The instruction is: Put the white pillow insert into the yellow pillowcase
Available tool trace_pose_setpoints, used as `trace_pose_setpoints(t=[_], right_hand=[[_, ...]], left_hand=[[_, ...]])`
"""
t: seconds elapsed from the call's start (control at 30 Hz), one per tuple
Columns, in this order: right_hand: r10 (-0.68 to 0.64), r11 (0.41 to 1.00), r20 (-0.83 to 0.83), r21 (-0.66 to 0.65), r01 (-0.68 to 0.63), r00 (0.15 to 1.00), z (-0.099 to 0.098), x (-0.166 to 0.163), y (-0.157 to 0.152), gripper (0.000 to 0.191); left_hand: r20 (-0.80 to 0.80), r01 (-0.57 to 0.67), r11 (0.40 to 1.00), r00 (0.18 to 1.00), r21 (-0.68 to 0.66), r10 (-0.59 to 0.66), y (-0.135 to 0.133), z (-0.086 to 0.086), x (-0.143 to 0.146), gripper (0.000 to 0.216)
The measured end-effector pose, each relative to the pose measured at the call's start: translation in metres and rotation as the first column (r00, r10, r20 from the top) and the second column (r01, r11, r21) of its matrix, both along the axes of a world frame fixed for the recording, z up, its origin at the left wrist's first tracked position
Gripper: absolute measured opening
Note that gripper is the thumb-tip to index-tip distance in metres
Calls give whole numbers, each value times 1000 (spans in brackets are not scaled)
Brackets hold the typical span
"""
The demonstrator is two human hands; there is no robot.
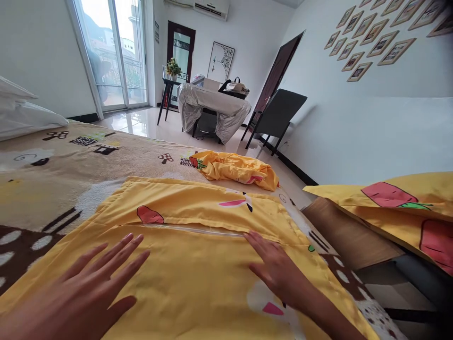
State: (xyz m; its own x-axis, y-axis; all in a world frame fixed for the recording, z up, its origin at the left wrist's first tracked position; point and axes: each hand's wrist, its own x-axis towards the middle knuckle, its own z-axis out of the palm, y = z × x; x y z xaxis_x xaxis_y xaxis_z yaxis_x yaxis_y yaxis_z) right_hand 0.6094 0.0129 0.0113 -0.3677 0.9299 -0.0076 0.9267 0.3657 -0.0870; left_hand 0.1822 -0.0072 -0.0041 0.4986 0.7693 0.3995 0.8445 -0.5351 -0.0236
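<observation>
A yellow pillowcase (198, 222) printed with red carrots lies spread flat on the bed, its zipper seam running across the middle. My left hand (88, 288) rests flat on its near left part, fingers stretched and apart. My right hand (276, 269) lies flat on the cloth just below the right end of the zipper, fingers extended. Neither hand holds anything.
A crumpled yellow cloth (235, 170) lies farther up the bed, on the beige patterned blanket (53, 184). White pillows (21, 113) sit at far left. Another yellow pillow (406, 208) lies at right above a wooden bedside surface (350, 231). A covered table (212, 108) and black chair (279, 113) stand beyond.
</observation>
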Motion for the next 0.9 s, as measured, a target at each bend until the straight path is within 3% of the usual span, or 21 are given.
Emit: trace_pose_setpoints(t=[0.07, 0.13, 0.23, 0.3, 0.4, 0.5, 0.57, 0.7, 0.8, 0.9], right_hand=[[62, 995, -38, -79, -65, 997, 11, -30, 41, 60], [98, 987, -49, -120, -103, 994, 13, -56, 84, 61], [124, 984, -72, -120, -132, 990, 4, -93, 140, 58], [120, 986, -96, -106, -130, 988, -8, -114, 166, 57], [92, 991, -121, -87, -103, 988, -29, -135, 186, 54], [83, 992, -145, -79, -95, 986, -48, -130, 194, 49], [62, 994, -154, -81, -75, 986, -57, -109, 198, 49], [-78, 995, -147, -77, 67, 986, -64, -29, 208, 52], [-223, 975, -100, -34, 221, 970, -71, 32, 210, 52], [-378, 924, -63, 36, 381, 924, -79, 67, 211, 53]], left_hand=[[22, 49, 999, 999, -13, -49, 8, 17, 20, 62], [43, 151, 973, 988, -176, -145, 27, 43, 42, 54], [53, 187, 835, 981, -517, -187, 76, 84, 78, 45], [45, 133, 803, 990, -581, -132, 119, 94, 103, 43], [5, 51, 789, 998, -612, -60, 183, 72, 139, 44], [-18, -19, 792, 1000, -610, 10, 229, 21, 159, 49], [-12, -66, 813, 997, -579, 73, 247, -12, 157, 54], [19, -150, 855, 983, -497, 184, 268, -52, 119, 58], [18, -213, 855, 968, -473, 251, 284, -60, 77, 58], [4, -310, 832, 936, -459, 351, 297, -62, 41, 61]])
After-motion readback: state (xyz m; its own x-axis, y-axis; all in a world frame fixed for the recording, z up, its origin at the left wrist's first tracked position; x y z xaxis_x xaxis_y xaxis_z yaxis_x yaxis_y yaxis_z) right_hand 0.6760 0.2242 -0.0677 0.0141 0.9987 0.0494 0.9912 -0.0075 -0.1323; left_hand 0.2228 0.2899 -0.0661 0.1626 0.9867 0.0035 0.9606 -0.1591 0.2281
